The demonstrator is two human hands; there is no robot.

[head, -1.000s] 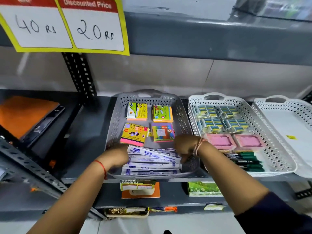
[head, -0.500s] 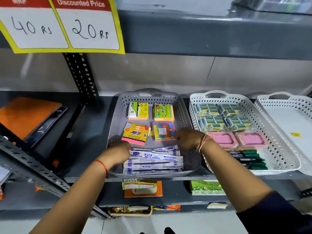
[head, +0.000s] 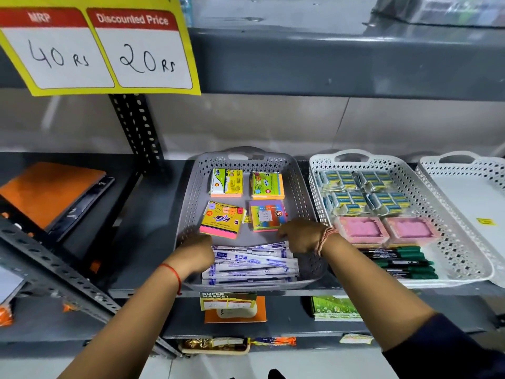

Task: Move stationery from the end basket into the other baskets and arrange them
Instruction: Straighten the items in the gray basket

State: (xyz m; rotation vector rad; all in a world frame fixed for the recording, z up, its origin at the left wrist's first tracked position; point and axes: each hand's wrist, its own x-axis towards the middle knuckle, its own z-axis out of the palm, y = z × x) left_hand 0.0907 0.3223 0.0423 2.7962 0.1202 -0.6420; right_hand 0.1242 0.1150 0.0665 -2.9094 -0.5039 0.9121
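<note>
A grey basket [head: 303, 192] holds four packs of sticky notes [head: 266, 214] at the back and a pile of white-and-blue pen packets [head: 254, 265] at the front. My left hand [head: 195, 250] is curled over the left ends of the packets. My right hand [head: 300, 235] rests, fingers bent, at the pile's far right corner, just below a sticky-note pack; its grip is hidden. To the right, a white basket [head: 448, 233] holds eraser packs [head: 360, 192], two pink boxes [head: 360, 229] and green markers [head: 404, 262]. The end basket [head: 464, 192] shows only a yellow sticker [head: 485, 221].
A price sign [head: 103, 50] hangs from the shelf above. A perforated steel upright [head: 136, 127] stands left of the grey basket, with orange and black notebooks [head: 46, 192] beyond it. Lower shelves hold a green pack [head: 336, 309] and an orange item [head: 235, 310].
My right hand has moved from the right ends of the pen packets up toward the sticky-note packs. The left hand has stayed at the left ends. The packets lie a little straighter.
</note>
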